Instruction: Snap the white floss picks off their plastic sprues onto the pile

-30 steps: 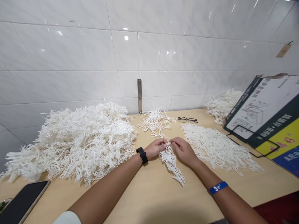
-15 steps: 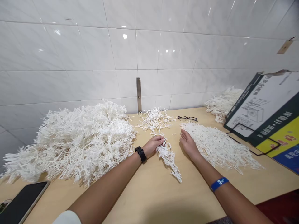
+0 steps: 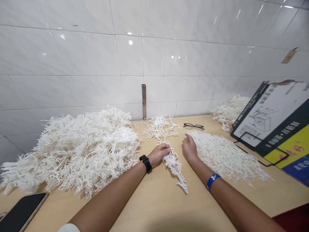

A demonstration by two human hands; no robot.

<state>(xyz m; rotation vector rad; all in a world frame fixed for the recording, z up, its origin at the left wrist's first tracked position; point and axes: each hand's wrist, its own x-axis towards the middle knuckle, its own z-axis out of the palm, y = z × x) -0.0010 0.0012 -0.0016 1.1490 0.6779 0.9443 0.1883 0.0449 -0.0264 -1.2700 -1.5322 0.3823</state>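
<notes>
My left hand (image 3: 158, 154), with a black watch on its wrist, pinches the stem of a white branching plastic sprig (image 3: 175, 169). The sprig's feathery end hangs toward me over the wooden table. To its right, my right hand (image 3: 189, 148) is raised with the fingers slightly bent and apart, and nothing shows in it. It is beside a flat layer of white sprigs (image 3: 224, 154). Just beyond my left hand lies a small loose heap of white branching pieces (image 3: 161, 126). A large tangled pile of white sprigs (image 3: 89, 151) is at the left.
Black-framed glasses (image 3: 193, 126) lie near the wall. A printed box (image 3: 272, 119) leans at the right, with a black wire frame (image 3: 277, 158) before it and another white pile (image 3: 230, 111) behind. A phone (image 3: 23, 211) is at the lower left. A metal strip (image 3: 144, 101) stands against the tiles.
My right hand has shifted slightly left, closer to the held sprig, and its fingers look a little more bent. My left hand keeps its pinch. The view has tilted slightly up.
</notes>
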